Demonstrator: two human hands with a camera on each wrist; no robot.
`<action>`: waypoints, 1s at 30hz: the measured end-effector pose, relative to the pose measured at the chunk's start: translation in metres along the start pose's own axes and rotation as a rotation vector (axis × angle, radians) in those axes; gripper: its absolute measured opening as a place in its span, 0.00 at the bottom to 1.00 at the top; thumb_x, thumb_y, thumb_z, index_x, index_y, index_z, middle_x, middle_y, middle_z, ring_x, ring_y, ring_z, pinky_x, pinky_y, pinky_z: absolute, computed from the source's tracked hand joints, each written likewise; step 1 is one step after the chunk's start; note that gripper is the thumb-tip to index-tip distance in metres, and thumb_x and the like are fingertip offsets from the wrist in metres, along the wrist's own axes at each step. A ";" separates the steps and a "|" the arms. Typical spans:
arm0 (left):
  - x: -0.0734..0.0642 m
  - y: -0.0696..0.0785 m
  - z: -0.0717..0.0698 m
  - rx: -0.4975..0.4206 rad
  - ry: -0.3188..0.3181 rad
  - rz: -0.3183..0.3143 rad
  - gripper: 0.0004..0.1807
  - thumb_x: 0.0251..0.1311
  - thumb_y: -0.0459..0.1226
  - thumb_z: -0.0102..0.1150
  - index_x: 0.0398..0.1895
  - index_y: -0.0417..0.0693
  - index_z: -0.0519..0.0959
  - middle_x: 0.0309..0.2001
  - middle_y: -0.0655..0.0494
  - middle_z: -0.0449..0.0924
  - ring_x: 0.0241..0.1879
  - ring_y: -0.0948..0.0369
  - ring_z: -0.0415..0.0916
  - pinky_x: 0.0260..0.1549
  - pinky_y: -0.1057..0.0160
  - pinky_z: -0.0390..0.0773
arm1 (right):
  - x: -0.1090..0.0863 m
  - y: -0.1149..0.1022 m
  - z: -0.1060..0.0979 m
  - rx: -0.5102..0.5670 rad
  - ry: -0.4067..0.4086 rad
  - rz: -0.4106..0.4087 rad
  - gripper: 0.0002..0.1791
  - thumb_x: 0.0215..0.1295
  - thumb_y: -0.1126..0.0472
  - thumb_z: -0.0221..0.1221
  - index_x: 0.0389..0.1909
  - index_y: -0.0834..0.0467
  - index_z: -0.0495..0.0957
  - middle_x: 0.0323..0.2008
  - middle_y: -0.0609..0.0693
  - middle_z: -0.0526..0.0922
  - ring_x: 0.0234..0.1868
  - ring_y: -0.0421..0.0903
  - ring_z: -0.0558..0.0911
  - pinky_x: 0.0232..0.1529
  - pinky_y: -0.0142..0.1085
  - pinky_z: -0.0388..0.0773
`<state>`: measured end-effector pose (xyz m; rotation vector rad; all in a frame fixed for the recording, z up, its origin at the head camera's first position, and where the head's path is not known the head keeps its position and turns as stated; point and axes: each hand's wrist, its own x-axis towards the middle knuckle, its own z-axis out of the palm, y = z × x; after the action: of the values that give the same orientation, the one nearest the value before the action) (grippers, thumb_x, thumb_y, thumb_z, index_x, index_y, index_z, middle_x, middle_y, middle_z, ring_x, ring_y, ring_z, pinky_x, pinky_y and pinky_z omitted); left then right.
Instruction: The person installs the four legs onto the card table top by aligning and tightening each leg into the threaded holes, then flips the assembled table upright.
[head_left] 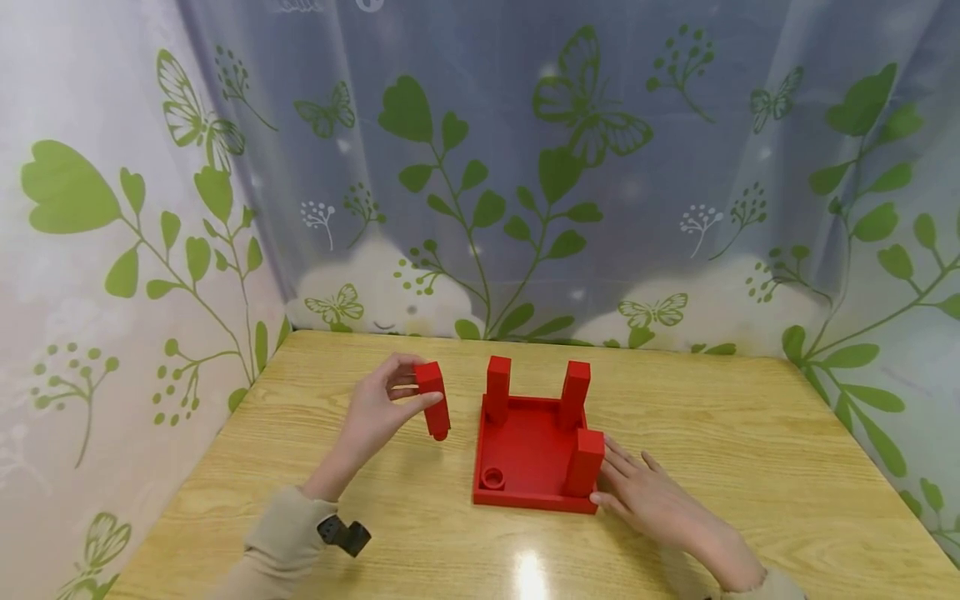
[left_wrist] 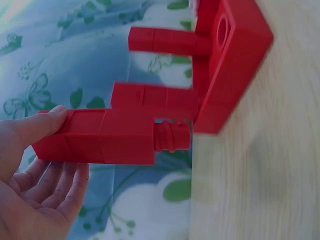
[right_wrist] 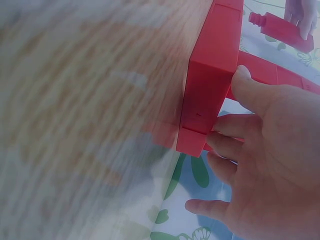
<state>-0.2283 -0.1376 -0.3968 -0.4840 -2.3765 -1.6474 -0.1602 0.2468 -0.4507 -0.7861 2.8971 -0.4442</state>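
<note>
A square red tray-like base [head_left: 528, 442] stands on the table with three red block legs upright at its corners, among them the front-right leg [head_left: 585, 463]. At its front-left corner is a bare round socket [head_left: 492, 478]. Left of the base, my left hand [head_left: 382, 408] pinches a loose red leg [head_left: 433, 402] between thumb and fingers, above the table. Its threaded end [left_wrist: 172, 136] points down, apart from the base. My right hand [head_left: 652, 500] rests against the base's right side with fingers extended, the thumb touching near the front corner.
The wooden table [head_left: 337, 542] reaches back to a curtain [head_left: 480, 167] printed with leaves and butterflies. A black strap piece [head_left: 345, 535] sticks out from the left sleeve [head_left: 288, 529].
</note>
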 end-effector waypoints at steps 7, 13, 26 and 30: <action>-0.005 0.008 0.026 -0.064 -0.050 -0.010 0.25 0.54 0.33 0.76 0.55 0.45 0.79 0.48 0.49 0.84 0.49 0.52 0.82 0.51 0.52 0.84 | 0.000 0.000 0.000 0.001 0.002 -0.004 0.38 0.76 0.39 0.50 0.75 0.61 0.63 0.76 0.61 0.61 0.76 0.64 0.58 0.66 0.72 0.58; -0.012 0.015 0.043 -0.079 -0.116 -0.017 0.24 0.55 0.35 0.76 0.55 0.47 0.79 0.48 0.52 0.84 0.48 0.55 0.83 0.51 0.55 0.84 | 0.000 0.000 0.000 -0.005 0.005 -0.005 0.38 0.76 0.39 0.50 0.75 0.61 0.64 0.76 0.62 0.61 0.76 0.64 0.59 0.66 0.72 0.58; -0.021 0.015 0.065 -0.080 -0.178 -0.004 0.23 0.54 0.36 0.77 0.53 0.47 0.80 0.46 0.52 0.84 0.45 0.55 0.84 0.51 0.49 0.84 | 0.000 0.000 -0.001 0.004 -0.010 0.004 0.39 0.76 0.39 0.50 0.76 0.62 0.63 0.76 0.62 0.60 0.76 0.64 0.58 0.67 0.72 0.56; -0.023 0.012 0.068 -0.072 -0.189 -0.011 0.22 0.54 0.36 0.77 0.52 0.48 0.80 0.47 0.53 0.85 0.46 0.55 0.83 0.51 0.47 0.83 | 0.000 0.000 -0.001 0.005 -0.010 0.002 0.39 0.76 0.39 0.50 0.75 0.62 0.63 0.76 0.62 0.60 0.76 0.64 0.58 0.67 0.72 0.56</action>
<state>-0.2015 -0.0732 -0.4189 -0.6688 -2.4603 -1.7685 -0.1606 0.2471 -0.4503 -0.7819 2.8866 -0.4461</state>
